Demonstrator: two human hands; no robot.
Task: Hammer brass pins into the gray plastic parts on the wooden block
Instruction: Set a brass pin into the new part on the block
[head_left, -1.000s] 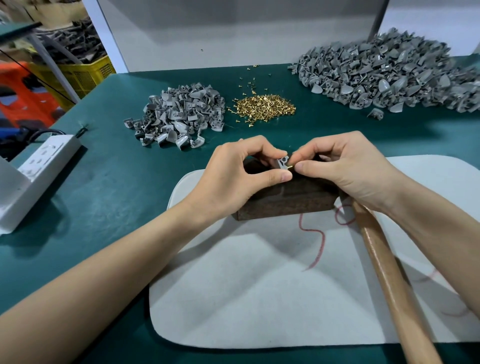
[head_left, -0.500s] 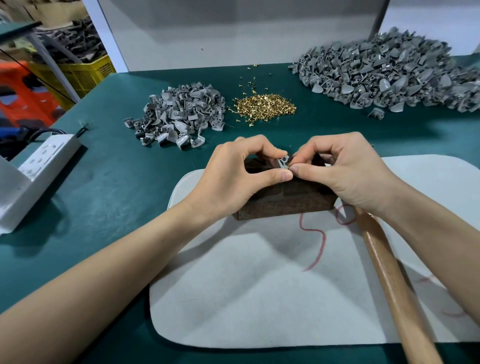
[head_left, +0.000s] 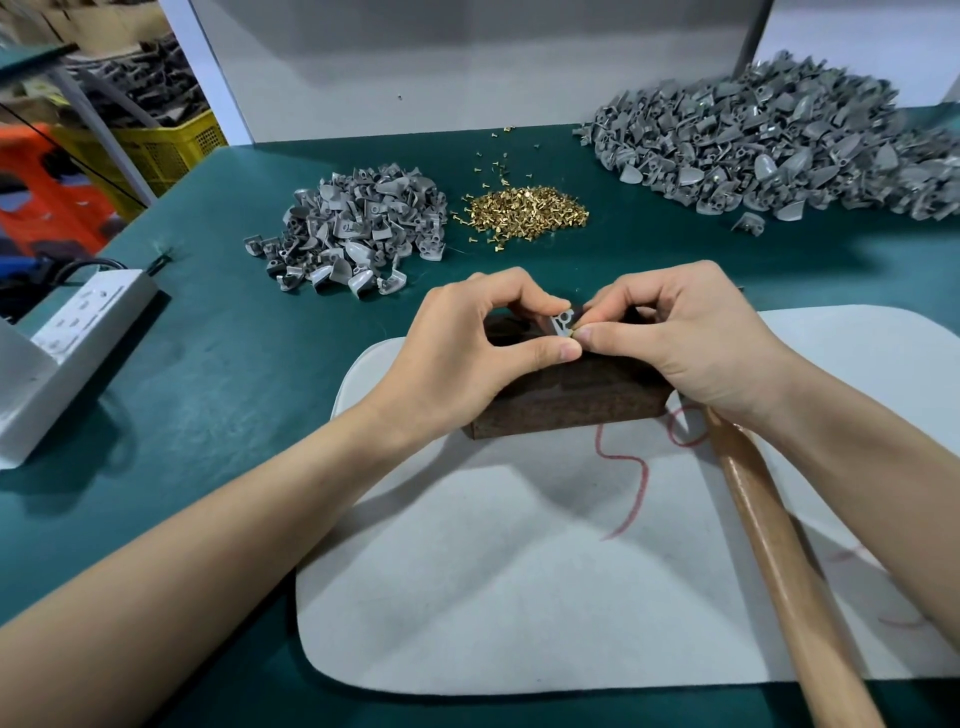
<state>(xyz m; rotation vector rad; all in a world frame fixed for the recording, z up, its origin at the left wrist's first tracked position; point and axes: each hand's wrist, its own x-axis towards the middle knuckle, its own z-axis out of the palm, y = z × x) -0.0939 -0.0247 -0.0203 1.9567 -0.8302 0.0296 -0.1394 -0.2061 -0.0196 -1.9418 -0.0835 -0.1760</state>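
Observation:
A dark wooden block (head_left: 566, 400) lies on a pale felt mat (head_left: 519, 597). On its top, my left hand (head_left: 467, 358) pinches a small gray plastic part (head_left: 560, 323) between thumb and forefinger. My right hand (head_left: 680, 343) pinches a brass pin (head_left: 575, 332) at the part's right edge. A hammer's wooden handle (head_left: 779, 561) lies on the mat under my right wrist; its head is hidden. Loose brass pins (head_left: 524, 210) are heaped at the back centre.
A small pile of gray parts (head_left: 353, 234) lies back left and a large pile (head_left: 769, 140) back right, on the green table (head_left: 218, 332). A white power strip (head_left: 78, 322) sits at the left edge. Red thread (head_left: 631, 483) trails across the mat.
Both hands stay on the block; my right hand's fingertips have shifted slightly with the pin against the gray part. The hammer handle has not moved.

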